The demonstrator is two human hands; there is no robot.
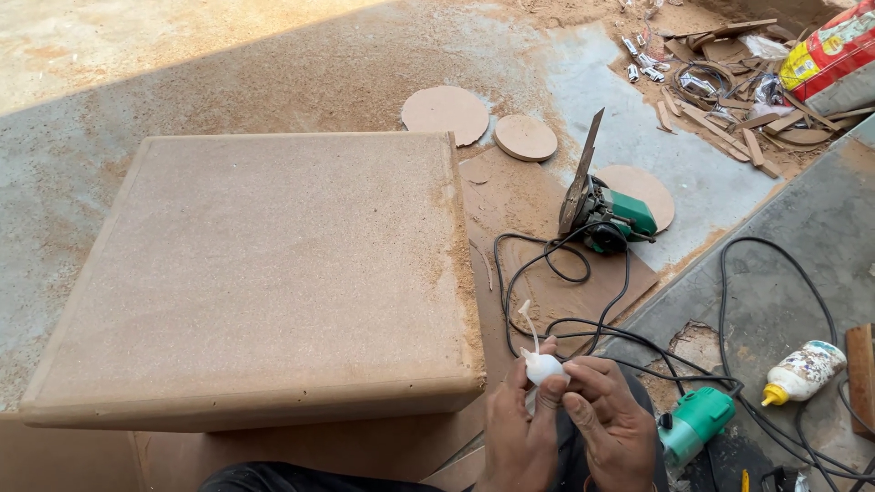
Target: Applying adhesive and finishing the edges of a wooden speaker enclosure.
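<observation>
Both hands, left hand (519, 433) and right hand (612, 424), have fingers pinched on a white glue nozzle (543, 366) near the board's (264, 273) front right corner; no glue shows on the board yet.

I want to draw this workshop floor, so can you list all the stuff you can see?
Board box: one, tan, dusty, left middle.
Round discs: three, tan, on the floor behind the box.
Power saw: one, green and black, blade tilted up, middle right.
Second power tool: one, green, bottom right.
Cables: black, tangled between the tools.
Glue bottle: one, white with yellow cap, lying far right.
Wood scraps: many, brown, top right.
White lump: one, with thin strands, held by both hands.
Left hand, right hand: bottom centre, fingers pinching the lump.
</observation>
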